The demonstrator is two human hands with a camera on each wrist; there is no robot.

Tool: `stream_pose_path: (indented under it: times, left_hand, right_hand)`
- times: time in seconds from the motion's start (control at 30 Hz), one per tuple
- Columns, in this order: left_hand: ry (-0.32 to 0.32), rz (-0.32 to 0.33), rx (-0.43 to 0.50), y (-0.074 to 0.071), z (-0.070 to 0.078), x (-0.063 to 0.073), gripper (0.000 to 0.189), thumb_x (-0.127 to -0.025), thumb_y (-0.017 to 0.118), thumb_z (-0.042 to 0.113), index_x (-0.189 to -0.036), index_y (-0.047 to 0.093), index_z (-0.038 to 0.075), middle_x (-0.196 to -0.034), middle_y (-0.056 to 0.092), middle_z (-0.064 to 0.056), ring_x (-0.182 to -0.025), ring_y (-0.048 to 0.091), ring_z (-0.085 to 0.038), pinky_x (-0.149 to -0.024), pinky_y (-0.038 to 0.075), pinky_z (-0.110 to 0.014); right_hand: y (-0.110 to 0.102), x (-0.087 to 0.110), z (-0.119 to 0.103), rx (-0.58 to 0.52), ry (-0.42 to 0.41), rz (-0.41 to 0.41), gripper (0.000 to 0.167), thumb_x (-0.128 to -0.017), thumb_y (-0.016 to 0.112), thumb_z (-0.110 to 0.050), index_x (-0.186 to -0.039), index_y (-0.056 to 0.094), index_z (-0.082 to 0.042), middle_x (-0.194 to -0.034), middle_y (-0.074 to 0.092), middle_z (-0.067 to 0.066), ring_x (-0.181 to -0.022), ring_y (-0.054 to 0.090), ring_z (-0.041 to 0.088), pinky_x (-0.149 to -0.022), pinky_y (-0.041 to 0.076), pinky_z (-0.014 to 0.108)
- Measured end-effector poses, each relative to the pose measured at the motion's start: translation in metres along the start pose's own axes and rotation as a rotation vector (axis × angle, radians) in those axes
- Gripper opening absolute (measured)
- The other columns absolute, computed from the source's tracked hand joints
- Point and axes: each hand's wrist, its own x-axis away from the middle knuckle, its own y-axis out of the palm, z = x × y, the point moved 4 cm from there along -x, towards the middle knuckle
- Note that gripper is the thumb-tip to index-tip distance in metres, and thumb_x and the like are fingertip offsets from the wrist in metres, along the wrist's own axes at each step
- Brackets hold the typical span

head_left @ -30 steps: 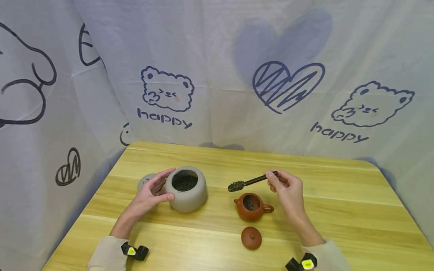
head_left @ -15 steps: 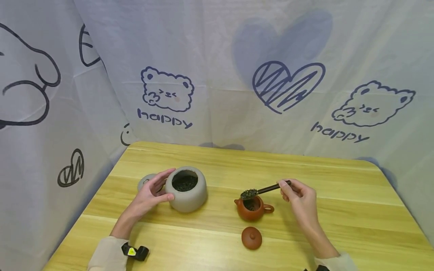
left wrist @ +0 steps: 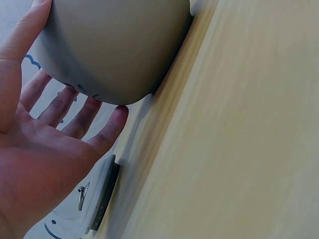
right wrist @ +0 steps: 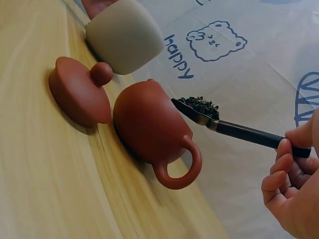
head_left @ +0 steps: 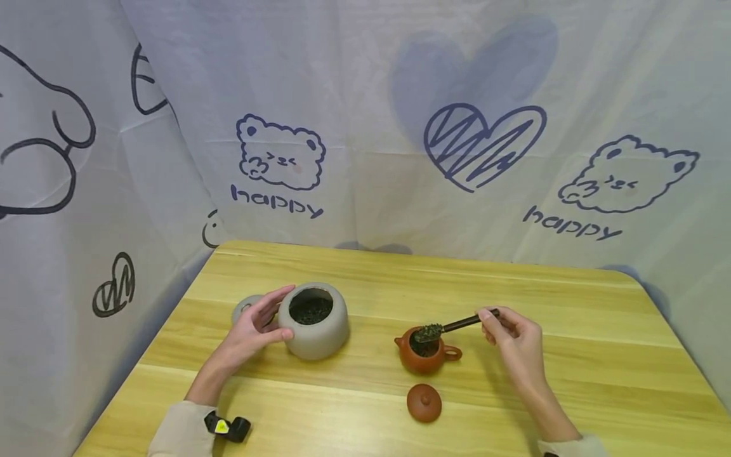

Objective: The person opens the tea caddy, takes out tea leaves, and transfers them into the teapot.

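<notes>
My left hand (head_left: pixel 248 333) holds the side of a round grey tea jar (head_left: pixel 320 339), thumb in front and fingers spread round the back. Dark tea leaves (head_left: pixel 311 311) lie inside it. In my right hand (head_left: pixel 520 349) the thumb and fingers pinch the dark handle of a tea scoop (head_left: pixel 464 323). Its metal head, heaped with tea leaves (right wrist: pixel 202 105), is over the mouth of a small reddish-brown clay teapot (head_left: pixel 419 364), at the rim in the right wrist view. Some leaves show inside the pot.
The teapot's lid (head_left: pixel 424 403) lies knob up on the wooden table (head_left: pixel 342 412), just in front of the pot. Behind my left hand lies the jar's grey lid (left wrist: pixel 102 196) with a metal ring. Printed white cloth (head_left: pixel 371 190) hangs behind and to the left.
My right hand has moved right and towards me, bringing the loaded scoop from behind the teapot's spout to over its mouth. The left hand and the jar have stayed in place.
</notes>
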Motion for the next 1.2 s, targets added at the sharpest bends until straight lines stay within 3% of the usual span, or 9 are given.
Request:
stream_pose_path:
  times: [0.23, 0.4, 0.6, 0.73, 0.97, 1.2]
  left_hand:
    - [-0.004, -0.003, 0.000, 0.000, -0.001, 0.000, 0.077, -0.092, 0.075, -0.001, -0.159, 0.038, 0.009, -0.161, 0.039, -0.015, -0.145, 0.040, -0.013, -0.109, 0.043, -0.024]
    - [-0.020, 0.009, 0.004, 0.001, 0.000, 0.001, 0.078, -0.091, 0.077, 0.000, -0.158, 0.039, 0.011, -0.161, 0.040, -0.011, -0.143, 0.041, -0.010, -0.109, 0.044, -0.025]
    - [-0.030, 0.017, 0.010, 0.001, 0.000, 0.002, 0.078, -0.090, 0.077, 0.000, -0.158, 0.040, 0.013, -0.161, 0.040, -0.010, -0.143, 0.041, -0.009, -0.109, 0.044, -0.025]
    - [-0.028, 0.012, 0.003, 0.000, 0.000, 0.001, 0.078, -0.091, 0.077, 0.000, -0.158, 0.040, 0.012, -0.161, 0.040, -0.011, -0.144, 0.040, -0.010, -0.109, 0.043, -0.025]
    - [-0.033, 0.009, 0.006, 0.000, 0.000, 0.001, 0.078, -0.091, 0.077, 0.000, -0.158, 0.039, 0.012, -0.161, 0.039, -0.010, -0.145, 0.040, -0.012, -0.109, 0.044, -0.024]
    - [-0.029, 0.008, 0.013, 0.001, 0.002, 0.001, 0.078, -0.091, 0.076, 0.001, -0.158, 0.039, 0.013, -0.161, 0.039, -0.010, -0.145, 0.040, -0.011, -0.108, 0.044, -0.024]
  right_hand:
    - [0.000, -0.001, 0.000, 0.042, -0.032, 0.001, 0.022, -0.101, 0.068, -0.018, -0.099, 0.074, 0.004, -0.076, 0.065, 0.011, -0.064, 0.058, 0.011, -0.062, 0.052, 0.022]
    - [0.003, 0.000, 0.001, 0.119, -0.071, -0.016, 0.019, -0.101, 0.069, -0.018, -0.097, 0.076, -0.001, -0.079, 0.066, 0.014, -0.066, 0.060, 0.013, -0.059, 0.049, 0.021]
    - [0.007, 0.003, -0.001, 0.135, -0.105, -0.030, 0.016, -0.100, 0.069, -0.016, -0.099, 0.076, -0.001, -0.085, 0.068, 0.019, -0.073, 0.066, 0.015, -0.065, 0.055, 0.019]
    - [0.009, 0.004, -0.005, 0.146, -0.134, -0.040, 0.015, -0.100, 0.069, -0.014, -0.100, 0.076, -0.001, -0.087, 0.070, 0.013, -0.076, 0.067, 0.018, -0.067, 0.056, 0.019]
    - [0.012, 0.005, -0.011, 0.179, -0.197, -0.043, 0.010, -0.099, 0.071, -0.010, -0.099, 0.076, -0.002, -0.079, 0.068, 0.004, -0.068, 0.061, 0.017, -0.057, 0.050, 0.019]
    - [0.015, 0.008, -0.016, 0.149, -0.245, -0.069, 0.007, -0.098, 0.070, -0.004, -0.100, 0.076, -0.001, -0.090, 0.074, 0.008, -0.078, 0.067, 0.011, -0.073, 0.058, 0.018]
